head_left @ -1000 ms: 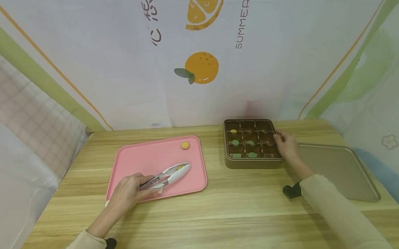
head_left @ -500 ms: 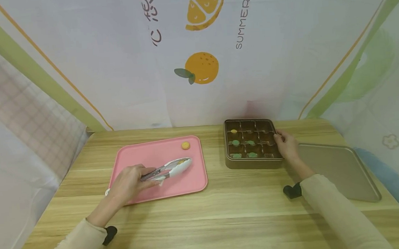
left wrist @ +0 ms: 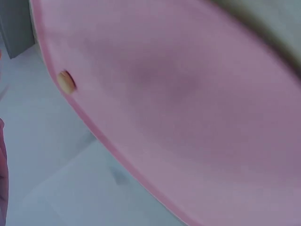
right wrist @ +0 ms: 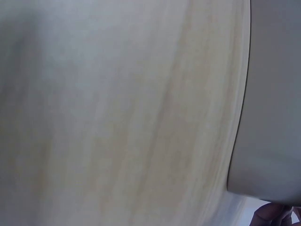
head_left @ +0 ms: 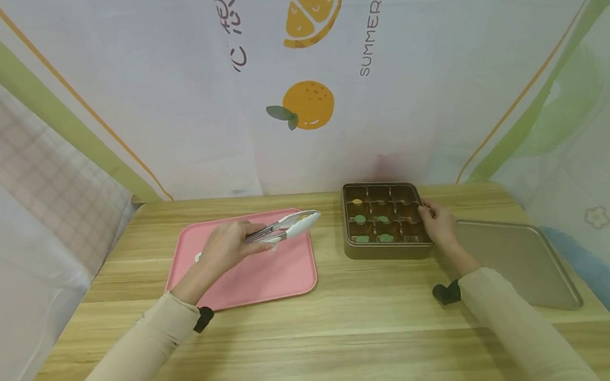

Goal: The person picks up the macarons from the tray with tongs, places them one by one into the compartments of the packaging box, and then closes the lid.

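Observation:
My left hand (head_left: 227, 243) holds metal tongs (head_left: 300, 227) with white scalloped tips, raised over the far right part of the pink tray (head_left: 258, 279). Between the tips shows a small yellow round piece (head_left: 304, 216), like a cookie. A second yellow round (left wrist: 66, 82) lies near the tray's edge in the left wrist view; the tongs cover it in the head view. My right hand (head_left: 437, 222) grips the right rim of a brown divided box (head_left: 388, 251). One yellow piece (head_left: 357, 201) sits in its back-left compartment, and several green rounds (head_left: 359, 219) occupy compartments nearer me.
A flat bronze-coloured lid or tray (head_left: 516, 260) lies right of the box, partly under my right forearm. Wood-grain tabletop (head_left: 337, 309) separates the pink tray from the box. Behind the table hangs a printed white curtain (head_left: 188, 133).
My left hand has lifted the tongs and the yellow piece off the tray's middle and carried them away from me and rightward. My right hand has stayed on the box.

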`<state>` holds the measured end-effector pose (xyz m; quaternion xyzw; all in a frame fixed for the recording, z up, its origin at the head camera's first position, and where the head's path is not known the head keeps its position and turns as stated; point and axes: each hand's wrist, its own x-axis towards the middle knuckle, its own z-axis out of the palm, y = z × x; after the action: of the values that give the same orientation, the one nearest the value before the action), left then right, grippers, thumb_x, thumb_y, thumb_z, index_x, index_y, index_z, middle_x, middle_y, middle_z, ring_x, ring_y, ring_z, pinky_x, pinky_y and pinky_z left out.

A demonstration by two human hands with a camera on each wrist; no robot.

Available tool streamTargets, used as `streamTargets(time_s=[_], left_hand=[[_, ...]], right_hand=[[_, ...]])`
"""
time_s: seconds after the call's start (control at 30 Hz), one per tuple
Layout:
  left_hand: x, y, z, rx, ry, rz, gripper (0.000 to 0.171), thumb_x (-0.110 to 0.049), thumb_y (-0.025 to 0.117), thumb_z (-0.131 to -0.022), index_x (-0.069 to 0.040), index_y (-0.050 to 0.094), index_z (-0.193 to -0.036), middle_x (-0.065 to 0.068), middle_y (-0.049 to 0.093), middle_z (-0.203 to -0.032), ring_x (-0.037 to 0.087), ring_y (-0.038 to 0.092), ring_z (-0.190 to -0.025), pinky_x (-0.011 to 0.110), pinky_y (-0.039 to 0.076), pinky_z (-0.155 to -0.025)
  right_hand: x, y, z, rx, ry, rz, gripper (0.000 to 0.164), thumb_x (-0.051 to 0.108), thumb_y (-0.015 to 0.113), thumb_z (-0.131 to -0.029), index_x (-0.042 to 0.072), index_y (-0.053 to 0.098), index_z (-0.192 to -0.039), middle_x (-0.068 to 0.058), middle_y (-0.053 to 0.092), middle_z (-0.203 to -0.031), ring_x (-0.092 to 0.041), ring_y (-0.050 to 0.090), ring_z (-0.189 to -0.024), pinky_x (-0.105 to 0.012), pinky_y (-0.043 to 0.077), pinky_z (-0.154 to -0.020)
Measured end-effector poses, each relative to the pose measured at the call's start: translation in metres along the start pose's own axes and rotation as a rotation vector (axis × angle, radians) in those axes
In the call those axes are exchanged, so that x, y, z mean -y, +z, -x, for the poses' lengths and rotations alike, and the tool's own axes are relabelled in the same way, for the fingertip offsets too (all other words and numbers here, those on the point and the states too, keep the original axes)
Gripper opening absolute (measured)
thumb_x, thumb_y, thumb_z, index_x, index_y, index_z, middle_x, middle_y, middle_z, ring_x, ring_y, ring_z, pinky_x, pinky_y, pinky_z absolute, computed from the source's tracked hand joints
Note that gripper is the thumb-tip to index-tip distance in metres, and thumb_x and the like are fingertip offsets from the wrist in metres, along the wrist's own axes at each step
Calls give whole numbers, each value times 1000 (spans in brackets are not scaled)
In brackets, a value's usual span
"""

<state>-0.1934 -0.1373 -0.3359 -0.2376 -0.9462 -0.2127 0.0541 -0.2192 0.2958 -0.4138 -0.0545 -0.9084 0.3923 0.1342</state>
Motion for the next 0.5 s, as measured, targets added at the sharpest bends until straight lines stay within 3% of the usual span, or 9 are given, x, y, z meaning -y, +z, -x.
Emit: streamTargets(time_s=[0.13, 0.27, 0.5], left_hand=[[-13, 7, -24, -6, 37, 39, 45, -32, 78, -75, -12, 70, -114, 8, 71, -99, 17, 60, -74, 29, 45, -61], [-25, 15, -45, -17, 56, 51, 46, -33, 79, -74, -16, 69, -116, 5, 72, -91, 16, 58, -71, 29, 43, -61], [-41, 30, -76, -17, 83, 78, 39, -35, 78, -76, -17, 72, -110, -1, 70, -82, 13, 54, -66, 27, 41, -58]], right_hand=[[0, -1, 1, -9, 0, 4, 39, 17, 44, -100, -9, 50, -128, -28, 60, -96, -15, 50, -63, -23, 40, -52], [0, 0, 1, -17, 0, 0, 39, 17, 44, -100, -9, 50, -129, -28, 60, -100, -26, 53, -75, -23, 41, -58], [-2, 3, -2, -34, -1, -1, 37, 16, 46, -99, -8, 52, -127, -24, 59, -91, -11, 45, -63, -23, 39, -53]])
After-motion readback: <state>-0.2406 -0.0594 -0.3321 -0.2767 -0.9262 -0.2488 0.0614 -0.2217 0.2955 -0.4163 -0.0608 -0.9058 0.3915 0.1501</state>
